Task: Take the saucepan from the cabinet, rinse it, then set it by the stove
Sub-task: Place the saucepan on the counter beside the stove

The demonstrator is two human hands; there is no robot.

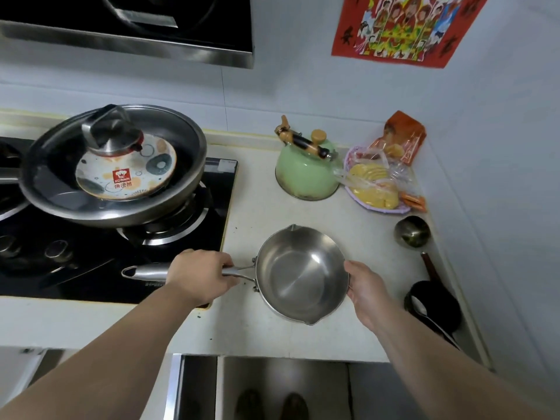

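A shiny steel saucepan (298, 275) with pour spouts rests upright on the pale counter (260, 204), just right of the black gas stove (127, 253). Its long steel handle points left over the stove's front edge. My left hand (200, 275) is wrapped around that handle close to the bowl. My right hand (365, 291) touches the saucepan's right rim with its fingers against the outer wall. The pan is empty inside.
A large steel wok (181, 165) holding a patterned lid sits on the burner. A green kettle (304, 171), a basket of bagged snacks (378, 180), a small steel bowl (412, 231) and a black ladle with a spoon (433, 304) stand to the right. An open cabinet (272, 386) lies below.
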